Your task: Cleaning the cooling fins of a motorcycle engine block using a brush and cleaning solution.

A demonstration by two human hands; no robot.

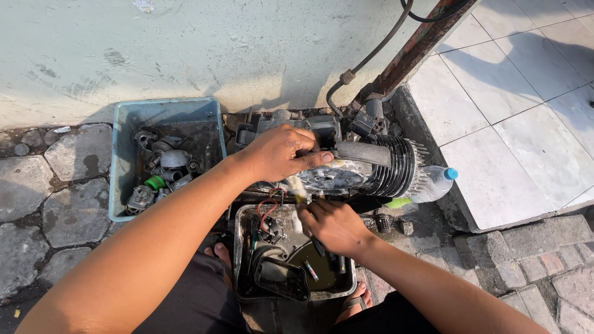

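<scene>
left hand (pixel 278 151) grips the engine (pixel 346 167) at 12 o'clock above the tray (pixel 241 247); right hand (pixel 331 226) fingers closed on a brush (pixel 298 188) at its case; best short strokes, engine held firm

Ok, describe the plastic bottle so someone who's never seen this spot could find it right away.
Start at the white tiled floor on the right and go to its near left edge, where the finned engine block sits. The plastic bottle lies on its side right against those fins. It is the only clear thing there, and it has a blue cap, unlike the grimy grey metal around it.
</scene>
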